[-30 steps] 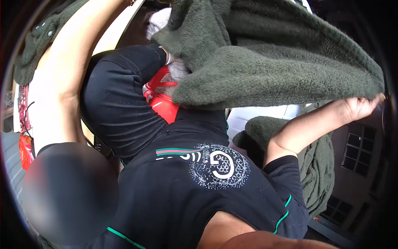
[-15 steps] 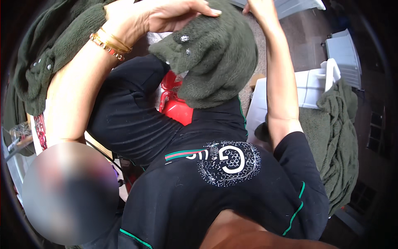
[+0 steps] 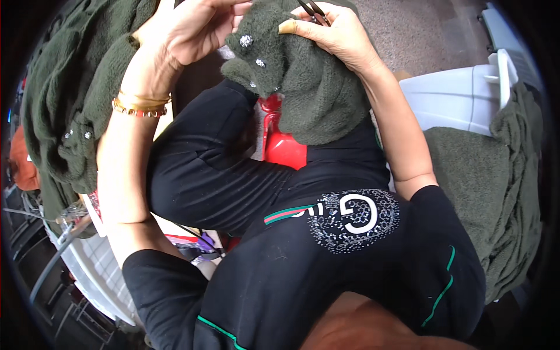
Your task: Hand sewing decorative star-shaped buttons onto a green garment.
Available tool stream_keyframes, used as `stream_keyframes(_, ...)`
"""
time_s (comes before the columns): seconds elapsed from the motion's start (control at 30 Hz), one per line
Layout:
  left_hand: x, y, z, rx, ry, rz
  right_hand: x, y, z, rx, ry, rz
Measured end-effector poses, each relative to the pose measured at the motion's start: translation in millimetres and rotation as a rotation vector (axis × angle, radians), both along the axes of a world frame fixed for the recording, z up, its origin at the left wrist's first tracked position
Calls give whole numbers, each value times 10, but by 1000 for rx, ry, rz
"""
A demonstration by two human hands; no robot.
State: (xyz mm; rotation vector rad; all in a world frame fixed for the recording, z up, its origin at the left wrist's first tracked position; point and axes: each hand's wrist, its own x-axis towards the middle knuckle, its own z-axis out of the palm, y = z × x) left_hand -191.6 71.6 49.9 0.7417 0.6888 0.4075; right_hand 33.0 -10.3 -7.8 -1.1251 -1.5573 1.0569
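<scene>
A dark green fuzzy knit garment [image 3: 326,105] lies bunched over my lap, with several sparkling rhinestone buttons [image 3: 246,41] along its edge. My left hand [image 3: 195,32] is at its upper left edge, palm turned inward, fingertips closed on the fabric and partly hidden by it. From the other side my right hand [image 3: 341,41] grips the cloth, its thumb wrapped in a yellowish cover and pressed on top. Dark pointed thread snips [image 3: 315,10] stick out of that same hand, above the thumb; their handles are mostly hidden.
More green knit pieces [image 3: 64,76] are heaped at my left, some with sparkling buttons. A white plastic bin [image 3: 449,96] stands at the right, green fabric [image 3: 472,192] draped by it. Something red and shiny, like a stool [image 3: 286,150], shows between my legs. Metal rods [image 3: 58,251] are lower left.
My right hand has come in from the upper edge onto the garment, with the snips now showing. The garment's buttoned edge has risen and turned toward me. The whole view has shifted.
</scene>
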Motion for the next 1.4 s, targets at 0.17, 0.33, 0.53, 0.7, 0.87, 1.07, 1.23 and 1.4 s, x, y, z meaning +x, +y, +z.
stream_keyframes(0.17,337,-284,455,342,302,66,101,24,-6,-157,367,-137)
stream_keyframes(0.33,144,21,140,453,285,-163,403,38,-44,-258,573,-188)
stream_keyframes(0.53,291,19,-59,523,327,-129,477,-16,32,-374,650,-215)
stream_keyframes(0.7,419,-59,-49,504,287,-59,457,9,-42,-417,670,-199)
stream_keyframes(0.87,359,2,-55,364,190,25,487,16,-192,-400,740,-151)
stream_keyframes(1.07,441,-103,-55,368,281,146,395,-3,-384,-266,605,-179)
stream_keyframes(1.23,479,-107,-157,291,197,59,502,-71,-211,-374,694,-171)
stream_keyframes(1.4,500,-142,-346,160,136,-242,417,-75,-181,-424,846,-246)
